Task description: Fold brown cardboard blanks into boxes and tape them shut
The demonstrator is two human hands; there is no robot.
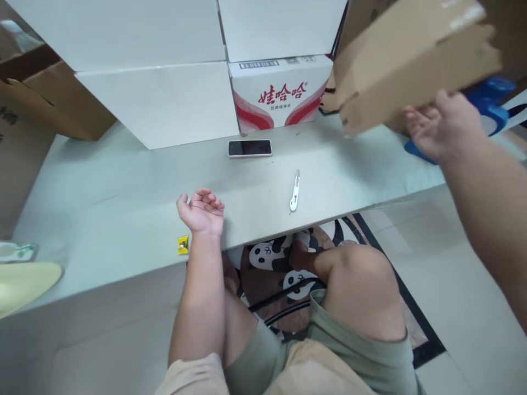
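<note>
My left hand [202, 211] is raised palm up over the table's front edge, its fingers loosely curled and apart, with nothing in it. At the upper right, my right hand [447, 123] is at the lower edge of a brown cardboard box [395, 71], which is tilted and slightly blurred above the table [135, 203]. The fingers are curled and partly blurred, so their hold on the box is unclear. A white utility knife [295, 191] lies between the hands. Behind it rests a phone [250, 147], screen up. A small yellow packet [183, 244] is beside my left wrist.
White boxes [164, 104] stand along the back, one with red Chinese lettering [282, 96]. An open brown carton [66, 99] is at the left. A pale yellow object [28, 282] sits at the front left corner. Something blue [489, 104] is behind my right hand.
</note>
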